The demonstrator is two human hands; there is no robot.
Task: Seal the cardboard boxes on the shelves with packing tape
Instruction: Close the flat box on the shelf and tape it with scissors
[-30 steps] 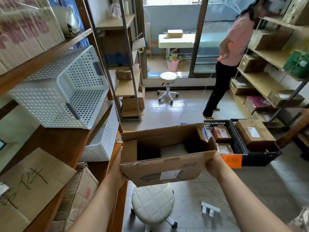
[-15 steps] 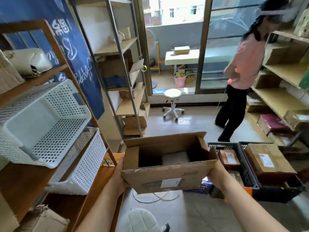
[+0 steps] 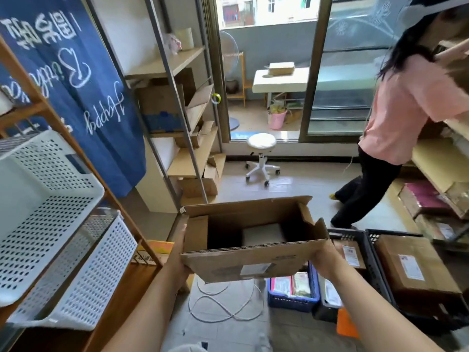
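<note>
I carry an open cardboard box [image 3: 243, 265] in front of me at waist height, its four flaps standing up and a pale flat item lying at the bottom. My left hand [image 3: 179, 252] grips the box's left side, fingers hidden behind the flap. On the opposite side my right hand [image 3: 323, 260] holds the near right corner. No packing tape shows in my hands.
White perforated baskets [image 3: 50, 204] sit on a wooden shelf at the left. A metal shelf rack [image 3: 182, 158] stands ahead. A person in a pink shirt [image 3: 396, 118] works at the right shelves. Black crates [image 3: 375, 265] with parcels, a blue bin [image 3: 291, 298], a cable and a white stool [image 3: 261, 153] occupy the floor.
I have moved forward with the box and my view has risen; the baskets slid left, the padded stool below dropped out of view, and the crates shifted right.
</note>
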